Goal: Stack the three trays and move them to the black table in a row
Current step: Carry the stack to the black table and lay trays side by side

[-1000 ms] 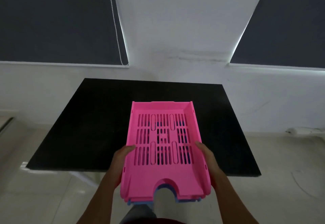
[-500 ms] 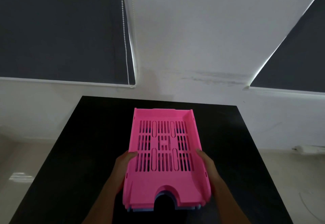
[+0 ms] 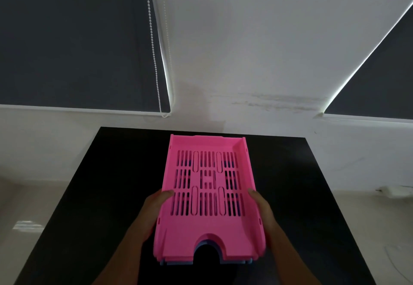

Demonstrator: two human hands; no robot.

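The left hand [image 3: 154, 211] and right hand [image 3: 262, 212] clasp the sides of the nested pink slotted plastic tray stack [image 3: 209, 197] over the matte black table [image 3: 107, 184]. Uneven release could let the blue-edged lower trays [image 3: 176, 263] slip out.

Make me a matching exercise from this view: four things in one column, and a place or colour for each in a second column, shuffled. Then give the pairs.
Things:
1. pink tray
2. blue tray
3. left hand
4. bead cord

Places or colours:
A. hangs beside the dark window blind
B. top of the stack, over the black table
C. only an edge shows under the stack
D. grips the stack's left side

Pairs: 1-B, 2-C, 3-D, 4-A
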